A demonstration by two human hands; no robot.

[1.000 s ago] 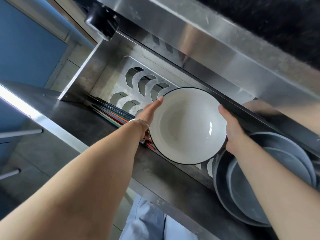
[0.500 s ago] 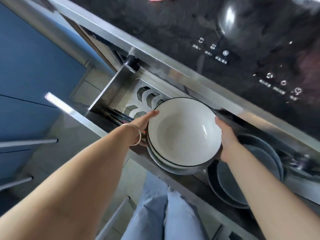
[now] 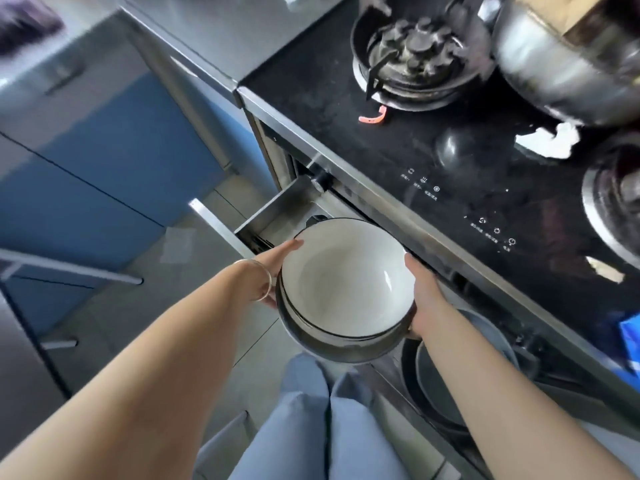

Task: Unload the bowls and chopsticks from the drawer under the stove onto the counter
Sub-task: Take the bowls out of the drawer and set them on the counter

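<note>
A stack of white bowls (image 3: 341, 278) with dark rims and dark outsides is held above the open steel drawer (image 3: 266, 211) under the stove. My left hand (image 3: 277, 263) grips the stack's left side, a bangle on that wrist. My right hand (image 3: 420, 292) grips its right side. Grey plates (image 3: 450, 386) still stand in the drawer at the lower right, partly behind my right forearm. The chopsticks are hidden below the bowls.
The black stove top (image 3: 433, 157) with a gas burner (image 3: 415, 53) lies above the drawer, a steel pot (image 3: 561, 64) at the top right. A steel counter (image 3: 207, 32) stretches at the upper left over blue cabinets (image 3: 86, 174). My legs in light trousers (image 3: 325, 427) stand below.
Both hands have lifted the stack of bowls up out of the drawer. The view has pulled back, so the stove top and the counter now show.
</note>
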